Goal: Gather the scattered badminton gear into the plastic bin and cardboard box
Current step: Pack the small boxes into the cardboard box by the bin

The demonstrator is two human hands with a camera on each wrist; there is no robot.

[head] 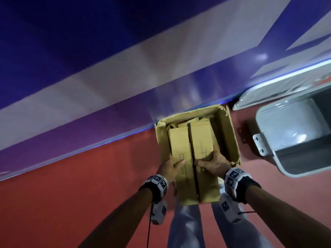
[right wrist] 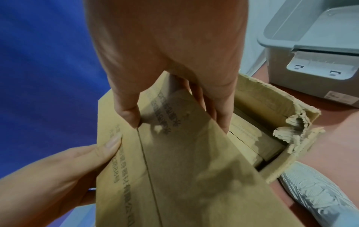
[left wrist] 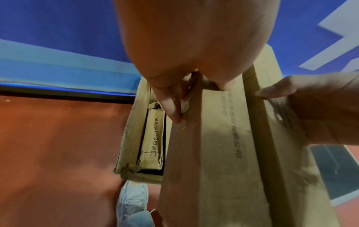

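Note:
An open, torn cardboard box stands on the red floor by the blue wall, with more cartons lying inside. Two long narrow brown cartons are held side by side, tilted, their far ends down in the box. My left hand grips the left carton, thumb on top. My right hand grips the right carton. In the left wrist view my left hand pinches the carton's edge. My right hand has its thumb on top of its carton and its fingers down the far side.
A grey plastic bin stands open to the right of the box, its lid lying behind it against the wall. My legs and grey shoes are right below the box. Red floor stretches to the left.

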